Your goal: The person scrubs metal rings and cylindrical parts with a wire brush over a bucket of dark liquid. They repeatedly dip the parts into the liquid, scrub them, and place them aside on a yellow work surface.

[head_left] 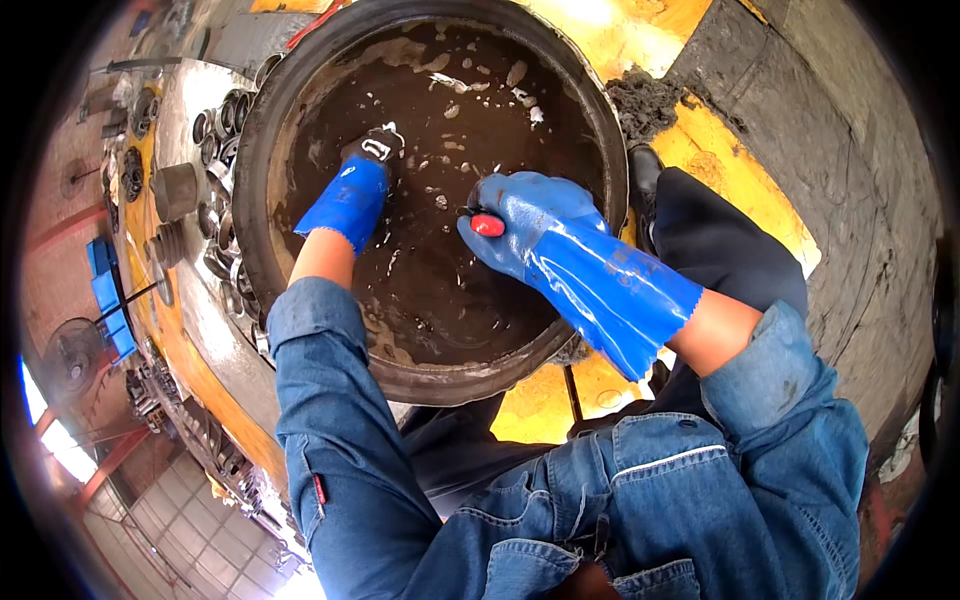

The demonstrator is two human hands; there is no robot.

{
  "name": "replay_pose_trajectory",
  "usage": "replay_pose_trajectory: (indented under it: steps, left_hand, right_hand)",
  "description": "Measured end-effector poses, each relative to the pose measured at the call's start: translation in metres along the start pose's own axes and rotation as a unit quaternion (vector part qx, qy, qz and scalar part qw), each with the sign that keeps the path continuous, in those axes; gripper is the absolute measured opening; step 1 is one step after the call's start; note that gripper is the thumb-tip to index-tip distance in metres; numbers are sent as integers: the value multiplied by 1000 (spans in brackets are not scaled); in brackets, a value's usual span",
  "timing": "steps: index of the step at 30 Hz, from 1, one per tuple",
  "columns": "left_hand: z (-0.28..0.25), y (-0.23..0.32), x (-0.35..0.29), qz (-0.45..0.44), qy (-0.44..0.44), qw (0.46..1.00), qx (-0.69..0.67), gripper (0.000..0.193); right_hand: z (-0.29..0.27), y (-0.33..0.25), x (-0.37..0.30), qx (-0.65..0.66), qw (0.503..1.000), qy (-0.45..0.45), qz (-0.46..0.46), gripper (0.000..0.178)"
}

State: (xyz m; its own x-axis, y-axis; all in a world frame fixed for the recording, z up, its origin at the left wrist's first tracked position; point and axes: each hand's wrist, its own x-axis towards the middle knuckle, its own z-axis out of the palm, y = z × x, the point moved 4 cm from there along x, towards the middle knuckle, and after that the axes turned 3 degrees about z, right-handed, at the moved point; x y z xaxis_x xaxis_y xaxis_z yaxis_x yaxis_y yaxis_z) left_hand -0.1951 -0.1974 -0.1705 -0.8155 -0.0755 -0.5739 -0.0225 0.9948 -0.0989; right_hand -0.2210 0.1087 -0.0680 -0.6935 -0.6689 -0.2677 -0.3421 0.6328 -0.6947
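A wide round basin of murky dark brown liquid stands in front of me. My left hand, in a blue rubber glove, reaches down into its left part. That glove's front is dark and wet, and the fingers are hidden in the liquid, so what they hold does not show. Over the right half of the basin, my right hand is closed in a long blue glove. A rounded red handle end sticks out of this fist by the thumb; the rest of that tool is hidden by the glove.
Many metal rings lie in a cluster along the basin's left side. Dark sludge is heaped beyond its right rim on yellow boards. My dark shoe is close to the rim. A fan stands at far left.
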Motion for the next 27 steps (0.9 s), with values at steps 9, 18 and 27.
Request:
replay_pose_trajectory:
  steps: [9, 18, 27]
  left_hand:
    - [-32, 12, -14, -35, -81, 995, 45, 25]
    - [34, 11, -103, 10, -135, 983, -123, 40]
    - [-20, 73, -165, -114, -43, 899, -420, 53]
  right_hand:
    - [-2, 1, 3, 16, 996, 78, -34, 28]
    - [-7, 1, 2, 39, 994, 80, -63, 24]
    - [-23, -1, 4, -41, 995, -65, 58, 32]
